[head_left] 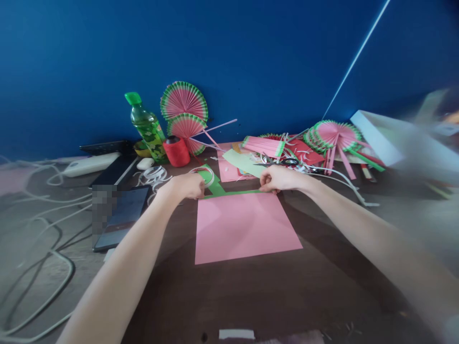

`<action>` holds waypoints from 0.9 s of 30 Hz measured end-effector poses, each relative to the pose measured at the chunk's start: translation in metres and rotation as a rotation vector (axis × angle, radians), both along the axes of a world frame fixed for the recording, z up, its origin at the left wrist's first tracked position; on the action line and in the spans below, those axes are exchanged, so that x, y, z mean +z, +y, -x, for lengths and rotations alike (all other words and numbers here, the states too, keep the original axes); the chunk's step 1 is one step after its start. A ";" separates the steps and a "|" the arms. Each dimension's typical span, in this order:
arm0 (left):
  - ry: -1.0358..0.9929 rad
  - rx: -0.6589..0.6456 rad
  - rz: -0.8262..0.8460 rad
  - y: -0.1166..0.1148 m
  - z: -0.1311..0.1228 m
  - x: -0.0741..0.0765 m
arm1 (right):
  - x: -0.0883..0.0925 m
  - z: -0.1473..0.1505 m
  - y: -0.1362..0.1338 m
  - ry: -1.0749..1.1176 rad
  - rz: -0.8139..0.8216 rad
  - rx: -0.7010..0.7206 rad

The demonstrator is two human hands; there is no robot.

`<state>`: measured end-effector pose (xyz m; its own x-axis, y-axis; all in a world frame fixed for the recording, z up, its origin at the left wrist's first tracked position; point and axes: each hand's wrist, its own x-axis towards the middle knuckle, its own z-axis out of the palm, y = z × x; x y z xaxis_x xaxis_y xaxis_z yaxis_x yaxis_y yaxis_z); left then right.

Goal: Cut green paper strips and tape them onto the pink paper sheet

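Observation:
A pink paper sheet (244, 227) lies flat on the dark wooden table (222, 296) in front of me. A thin green paper strip (234, 193) runs along its far edge. My left hand (184, 185) is closed, pinching the strip's left end beside a roll of tape (208, 173). At the strip's right end, my right hand (279, 179) presses down with its fingers pinched together on the strip. Black scissors (283, 162) lie just beyond my right hand.
Pink-and-green folded paper fans (183, 101) lean on the blue wall, more fans (332, 135) and paper scraps lie at the right. A green bottle (147, 126), a red thread spool (176, 151), a phone (124, 215), a power strip (91, 164) and white cables (53, 267) occupy the left.

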<state>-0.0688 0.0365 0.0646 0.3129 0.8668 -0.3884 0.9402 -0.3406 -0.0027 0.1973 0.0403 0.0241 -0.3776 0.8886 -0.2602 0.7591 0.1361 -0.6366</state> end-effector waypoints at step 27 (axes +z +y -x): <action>0.036 0.025 0.010 -0.001 0.000 0.001 | 0.003 -0.015 0.007 -0.132 -0.011 0.102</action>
<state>-0.0683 0.0359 0.0660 0.2770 0.8700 -0.4079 0.9477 -0.3173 -0.0333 0.2119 0.0477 0.0270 -0.4294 0.8505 -0.3037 0.8176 0.2233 -0.5307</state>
